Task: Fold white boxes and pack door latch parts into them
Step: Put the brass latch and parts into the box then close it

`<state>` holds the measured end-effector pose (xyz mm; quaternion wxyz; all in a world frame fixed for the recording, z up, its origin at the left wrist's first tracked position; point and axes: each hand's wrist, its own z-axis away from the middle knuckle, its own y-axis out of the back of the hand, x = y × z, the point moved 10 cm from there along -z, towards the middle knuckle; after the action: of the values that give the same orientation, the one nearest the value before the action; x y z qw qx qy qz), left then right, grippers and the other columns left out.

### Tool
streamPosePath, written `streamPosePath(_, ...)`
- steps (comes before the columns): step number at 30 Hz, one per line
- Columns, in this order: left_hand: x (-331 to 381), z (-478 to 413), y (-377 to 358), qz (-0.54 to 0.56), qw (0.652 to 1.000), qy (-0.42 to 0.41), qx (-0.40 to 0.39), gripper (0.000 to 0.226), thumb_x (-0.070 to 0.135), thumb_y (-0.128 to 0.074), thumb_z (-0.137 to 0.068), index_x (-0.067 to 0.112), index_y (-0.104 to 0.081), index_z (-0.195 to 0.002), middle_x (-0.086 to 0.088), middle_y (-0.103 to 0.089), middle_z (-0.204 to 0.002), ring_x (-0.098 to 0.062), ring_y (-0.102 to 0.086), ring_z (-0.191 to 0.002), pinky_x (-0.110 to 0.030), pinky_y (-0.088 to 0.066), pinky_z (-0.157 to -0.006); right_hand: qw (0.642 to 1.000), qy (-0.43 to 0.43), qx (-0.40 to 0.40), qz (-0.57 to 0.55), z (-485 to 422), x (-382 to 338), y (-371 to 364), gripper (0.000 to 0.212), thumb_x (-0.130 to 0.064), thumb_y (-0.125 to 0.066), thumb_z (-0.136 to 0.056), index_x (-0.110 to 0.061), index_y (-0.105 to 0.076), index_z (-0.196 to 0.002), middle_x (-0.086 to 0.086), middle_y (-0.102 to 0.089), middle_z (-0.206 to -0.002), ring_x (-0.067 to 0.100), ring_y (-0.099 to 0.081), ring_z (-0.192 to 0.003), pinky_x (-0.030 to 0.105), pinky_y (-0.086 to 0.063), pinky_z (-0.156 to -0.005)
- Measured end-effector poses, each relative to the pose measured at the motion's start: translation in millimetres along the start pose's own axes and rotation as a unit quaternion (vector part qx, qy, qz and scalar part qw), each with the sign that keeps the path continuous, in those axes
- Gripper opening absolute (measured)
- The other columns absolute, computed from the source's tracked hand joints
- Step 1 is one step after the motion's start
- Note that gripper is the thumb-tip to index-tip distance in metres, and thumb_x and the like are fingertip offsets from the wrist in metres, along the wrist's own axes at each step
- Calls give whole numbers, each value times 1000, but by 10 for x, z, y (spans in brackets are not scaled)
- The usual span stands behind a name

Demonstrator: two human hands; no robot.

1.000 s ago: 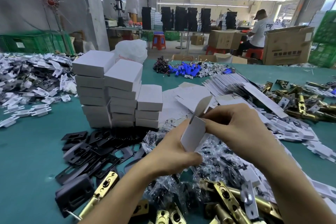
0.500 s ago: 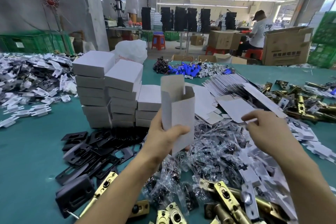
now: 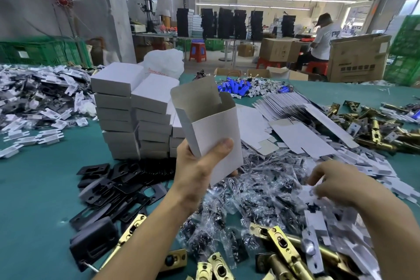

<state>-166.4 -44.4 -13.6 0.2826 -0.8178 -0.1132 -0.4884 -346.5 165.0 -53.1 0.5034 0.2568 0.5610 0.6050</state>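
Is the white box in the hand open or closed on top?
Open. The box held in the left hand has its top flaps sticking up unfolded, and the grey inside shows.

Print on the cardboard carton and plastic bag is illegible.

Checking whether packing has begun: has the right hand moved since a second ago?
Yes. The right hand left the open white box and went right and down, away from the stack of folded boxes, onto the bagged parts.
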Motion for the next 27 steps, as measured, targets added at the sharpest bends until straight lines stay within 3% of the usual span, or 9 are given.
streamPosePath(4,-26,0,12,-19,1000,10,3,15,17,-76,-78,25,-78,-89,-3,-75,-89,-26,-73,-79,-43,-60,-56,1000,-13,-5,18,-24,38,-44,28,1,-61,-85,-26,-66,-88,-1,-61,-86,10,-60,-69,18,-41,-48)
streamPosePath(7,-63,2,4,-38,999,22,2,15,19,-76,-77,28,-79,-89,-4,-75,-88,-25,-73,-79,-43,-60,-56,999,-22,19,16,-50,68,-36,34,4,-59,-83,-29,-65,-75,1,-62,-84,18,-65,-73,26,-51,-59)
streamPosePath(12,-82,11,-14,-48,999,24,-7,15,19,-76,-78,23,-79,-92,-8,-76,-90,-26,-74,-80,-46,-61,-57,999,-17,25,13,-103,67,-64,41,8,-58,-84,-25,-71,-63,1,-68,-81,17,-67,-68,24,-49,-52)
streamPosePath(14,-93,10,-9,-43,999,31,-7,15,20,-76,-78,26,-79,-91,-7,-76,-91,-25,-74,-80,-46,-62,-58,999,-11,37,18,-100,53,-44,39,6,-60,-82,-24,-70,-60,1,-70,-81,18,-67,-70,28,-54,-59)
streamPosePath(16,-119,9,-4,-45,998,41,-5,15,21,-77,-77,26,-79,-91,-6,-77,-91,-24,-74,-80,-45,-62,-58,998,-5,56,14,-80,33,17,34,5,-60,-82,-22,-69,-64,5,-71,-84,21,-68,-70,37,-60,-69)
streamPosePath(18,-158,10,1,-48,997,52,-6,14,23,-77,-77,27,-79,-90,-6,-77,-91,-23,-74,-79,-46,-62,-59,997,8,72,-1,-44,-5,105,29,2,-59,-86,-20,-70,-73,7,-70,-84,22,-69,-66,38,-60,-64)
streamPosePath(22,-238,11,2,-70,995,73,-12,17,25,-81,-73,26,-78,-91,-6,-77,-90,-25,-74,-81,-45,-62,-60,979,99,124,-126,149,-228,402,19,-9,-60,-94,-21,-64,-80,1,-68,-83,16,-63,-71,25,-44,-55)
streamPosePath(27,-384,29,12,-123,985,119,-36,37,26,-87,-66,18,-73,-99,-9,-75,-90,-30,-73,-82,-39,-60,-61,880,226,146,-392,529,-566,713,13,-3,-62,-92,-12,-69,-88,3,-73,-76,11,-68,-67,22,-53,-56)
